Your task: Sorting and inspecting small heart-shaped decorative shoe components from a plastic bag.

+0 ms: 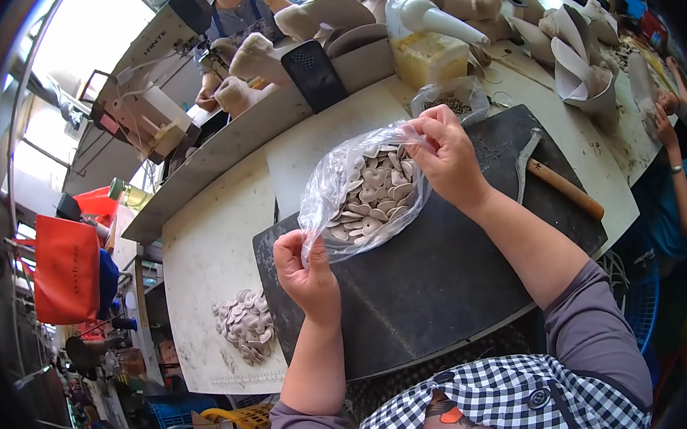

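Observation:
A clear plastic bag [309,204] rests on the black work mat [412,301], its mouth spread wide. Inside it lie many small greyish-beige pieces [375,193], flat and rounded. My left hand [308,276] pinches the bag's near left rim between thumb and fingers. At the far right rim, my right hand [448,157] grips the plastic the same way. Left of the mat, a loose pile of similar beige pieces [246,325] sits on the pale table [210,215].
A hammer [566,187] lies on the mat's right side. Beyond the bag stand a yellowish tub [431,58], a white nozzled bottle [434,16] and a small bag of tiny parts [453,101]. A sewing machine [137,117] and other people are farther off.

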